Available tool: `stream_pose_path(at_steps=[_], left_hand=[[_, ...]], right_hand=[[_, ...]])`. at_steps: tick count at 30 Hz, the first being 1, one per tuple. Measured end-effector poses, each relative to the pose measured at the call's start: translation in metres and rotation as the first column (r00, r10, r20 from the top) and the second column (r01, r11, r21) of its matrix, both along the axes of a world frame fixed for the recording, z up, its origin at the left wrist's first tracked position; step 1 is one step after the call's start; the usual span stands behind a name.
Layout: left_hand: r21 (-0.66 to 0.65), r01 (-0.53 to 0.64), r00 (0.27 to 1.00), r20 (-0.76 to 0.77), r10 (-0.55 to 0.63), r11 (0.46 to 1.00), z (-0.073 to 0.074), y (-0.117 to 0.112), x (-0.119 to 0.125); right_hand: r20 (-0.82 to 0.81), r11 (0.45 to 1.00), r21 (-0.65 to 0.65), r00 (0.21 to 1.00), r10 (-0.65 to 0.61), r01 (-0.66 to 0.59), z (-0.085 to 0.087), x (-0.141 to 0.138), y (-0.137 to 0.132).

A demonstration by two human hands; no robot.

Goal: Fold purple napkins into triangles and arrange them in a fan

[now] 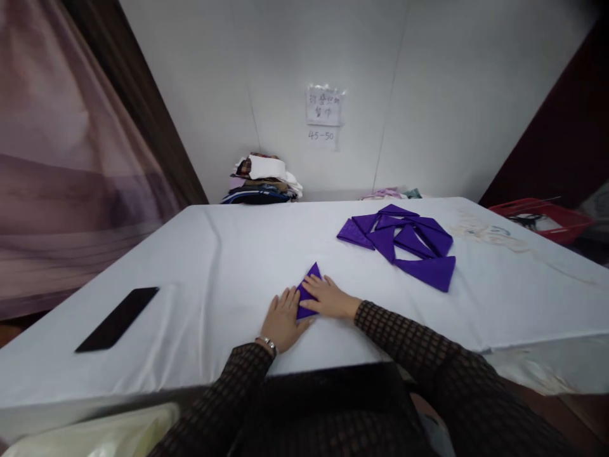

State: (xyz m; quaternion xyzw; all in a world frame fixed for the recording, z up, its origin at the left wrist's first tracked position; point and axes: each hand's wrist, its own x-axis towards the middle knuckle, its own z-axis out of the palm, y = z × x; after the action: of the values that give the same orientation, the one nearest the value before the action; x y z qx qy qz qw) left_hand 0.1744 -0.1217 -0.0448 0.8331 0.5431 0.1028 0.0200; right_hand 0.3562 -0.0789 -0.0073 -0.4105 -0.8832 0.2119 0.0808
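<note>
A small purple cloth [307, 310], folded into a pointed triangle, lies on the white-covered table near its front edge, with the tip pointing away from me. My left hand [282, 320] rests flat along the cloth's left side, fingers stretched out and a bracelet on the wrist. From the right, my right hand [329, 298] lies over the cloth with its fingers spread, covering part of the middle. Neither hand is gripping anything. Farther back on the right is a loose heap of folded purple cloths [428, 274], several of them overlapping, apart from my hands.
A flat black rectangle [118, 319] lies on the left of the white tablecloth [257, 254]. Folded clothes [266, 181] are stacked at the far edge by the wall. A red basket [566, 222] stands beyond the right edge; a pink curtain [61, 158] hangs left.
</note>
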Motion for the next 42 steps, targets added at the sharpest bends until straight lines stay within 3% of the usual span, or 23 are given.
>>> stream_pose_path(at_steps=[8, 15, 21, 23, 25, 27, 29, 32, 35, 42], left_hand=[[-0.036, 0.005, 1.0, 0.016, -0.004, 0.999, 0.002, -0.003, 0.003], [-0.051, -0.008, 1.0, -0.017, 0.008, 0.999, 0.004, -0.004, 0.005], [-0.101, -0.036, 0.997, -0.073, 0.029, 0.994, 0.012, -0.006, 0.007], [-0.108, -0.038, 0.997, -0.068, 0.031, 0.993, 0.013, -0.006, 0.007], [-0.102, -0.034, 0.998, -0.059, 0.028, 0.994, 0.013, -0.006, 0.007], [-0.1, -0.03, 0.998, -0.053, 0.024, 0.995, 0.012, -0.006, 0.008], [-0.106, -0.029, 0.998, -0.05, 0.024, 0.994, 0.011, -0.006, 0.008], [-0.12, -0.037, 0.998, -0.051, 0.031, 0.992, 0.011, -0.005, 0.007], [-0.138, -0.043, 0.998, -0.047, 0.037, 0.989, 0.012, -0.005, 0.007], [-0.178, -0.039, 0.999, -0.022, 0.036, 0.983, 0.017, -0.004, 0.006]], right_hand=[[0.077, 0.998, 0.069, 0.997, -0.017, 0.012, -0.012, 0.013, 0.04], [0.103, 0.991, 0.087, 0.989, -0.109, 0.1, -0.021, 0.022, 0.067], [-0.096, 0.944, 0.054, 0.943, -0.32, 0.326, -0.024, 0.04, 0.071], [-0.199, 0.967, 0.101, 0.957, -0.212, 0.235, -0.024, 0.049, 0.057], [-0.258, 0.986, 0.164, 0.966, 0.012, 0.032, -0.022, 0.055, 0.035], [-0.259, 0.969, 0.199, 0.946, 0.198, -0.148, -0.017, 0.055, 0.011], [-0.193, 0.946, 0.207, 0.937, 0.291, -0.251, -0.013, 0.05, -0.01], [-0.055, 0.937, 0.224, 0.956, 0.287, -0.268, -0.01, 0.04, -0.025], [0.035, 0.933, 0.265, 0.97, 0.241, -0.241, -0.014, 0.035, -0.023], [0.062, 0.892, 0.356, 0.959, 0.277, -0.28, -0.015, 0.034, -0.017]])
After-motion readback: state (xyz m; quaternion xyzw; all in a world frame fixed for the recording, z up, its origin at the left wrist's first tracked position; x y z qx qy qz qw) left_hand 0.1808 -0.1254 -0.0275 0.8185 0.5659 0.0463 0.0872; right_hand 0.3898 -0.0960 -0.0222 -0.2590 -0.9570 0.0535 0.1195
